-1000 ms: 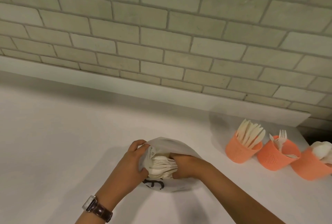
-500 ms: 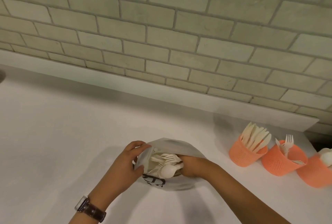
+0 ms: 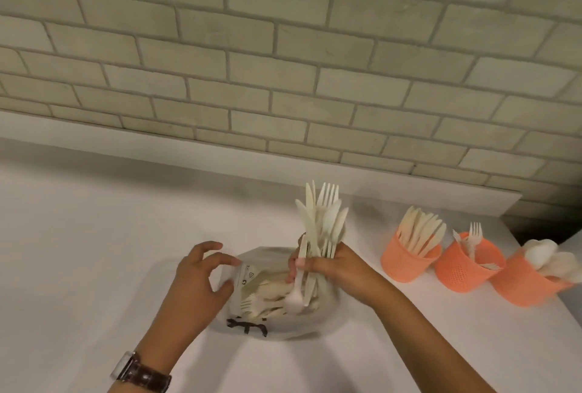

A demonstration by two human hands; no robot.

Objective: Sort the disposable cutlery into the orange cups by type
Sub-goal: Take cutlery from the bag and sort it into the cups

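**A:** What are your hands doing?

**B:** My right hand [image 3: 333, 269] is clamping a mixed bundle of cutlery [image 3: 322, 222] just above the bag [image 3: 283, 325]. Knives and forks are fanning up towards twelve o'clock, and one spoon is hanging bowl-down towards six. My left hand [image 3: 198, 282] is pinching the bag's open edge between thumb and curled fingers, at nine o'clock from the bundle.

**A:** What are you failing to see?

**B:** My fist is covering the middle of the handles, so I am not counting pieces. The bag's film is hazing the cutlery lying inside, and my left palm is hiding part of its black print. The spoon cup [image 3: 522, 285] is blurring and running off the frame at three o'clock.

**A:** And the other cups?

**B:** The knife cup [image 3: 406, 263] and fork cup [image 3: 466, 271] are standing at three o'clock from my right hand, touching in a row with the spoon cup.

**A:** Where is the room?

**B:** Bare counter [image 3: 94, 251] is stretching out towards nine and ten o'clock. A ledge under the brick wall [image 3: 283, 77] is closing off twelve, and the counter is ending just past the spoon cup.
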